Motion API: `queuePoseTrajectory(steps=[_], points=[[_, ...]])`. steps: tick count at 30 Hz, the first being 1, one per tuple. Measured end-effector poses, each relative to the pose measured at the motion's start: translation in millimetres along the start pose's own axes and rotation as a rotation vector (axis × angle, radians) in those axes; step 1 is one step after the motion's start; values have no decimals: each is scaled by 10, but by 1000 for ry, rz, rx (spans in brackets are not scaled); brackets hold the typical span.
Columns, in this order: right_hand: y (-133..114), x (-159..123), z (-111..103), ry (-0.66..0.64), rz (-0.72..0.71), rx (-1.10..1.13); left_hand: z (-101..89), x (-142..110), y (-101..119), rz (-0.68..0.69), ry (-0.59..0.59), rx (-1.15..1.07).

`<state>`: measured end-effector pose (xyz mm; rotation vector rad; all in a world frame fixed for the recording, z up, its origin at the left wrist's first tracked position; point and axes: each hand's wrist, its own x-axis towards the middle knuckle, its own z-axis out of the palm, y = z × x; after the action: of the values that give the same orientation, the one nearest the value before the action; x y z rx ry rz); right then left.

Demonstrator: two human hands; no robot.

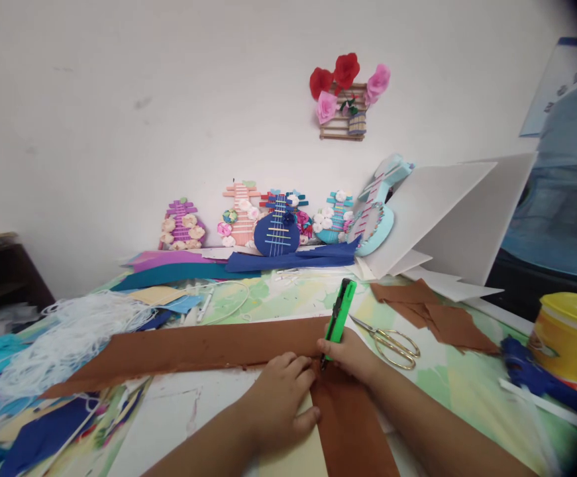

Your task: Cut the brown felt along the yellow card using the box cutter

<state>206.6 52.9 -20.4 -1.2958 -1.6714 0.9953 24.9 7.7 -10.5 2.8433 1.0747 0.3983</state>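
My right hand [350,354] is closed around a green box cutter [338,315], held nearly upright with its lower end at the brown sheet. That brown sheet [203,346] runs as a long strip across the table, and another brown strip [350,421] comes down toward me from its right part. Flat beside the cutter, my left hand [285,397] presses with its fingers stretched out near where the strips meet. Under its palm lies a cream-coloured piece [295,454]. Whether the blade touches the brown material is too small to tell.
Gold-handled scissors [392,344] lie right of my right hand. Brown scraps [434,311], a blue glue gun [526,364] and a yellow tub [574,338] are farther right. White cord [74,338] is heaped at left. Decorated instrument models [277,228] stand along the wall.
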Motion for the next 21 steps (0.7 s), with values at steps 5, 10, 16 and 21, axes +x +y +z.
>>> queuePoseTrajectory(steps=[5, 10, 16, 21], points=[[-20, -12, 11, -104, -54, -33, -18, 3, 7, 1, -13, -3], [-111, -50, 22, -157, -87, -67, -39, 5, 15, 5, -20, -16], [-184, -118, 26, -168, -155, -147, -16, 10, 11, 7, -4, -6], [-127, -84, 28, -146, -129, -121, -16, 12, 7, 12, -9, -4]])
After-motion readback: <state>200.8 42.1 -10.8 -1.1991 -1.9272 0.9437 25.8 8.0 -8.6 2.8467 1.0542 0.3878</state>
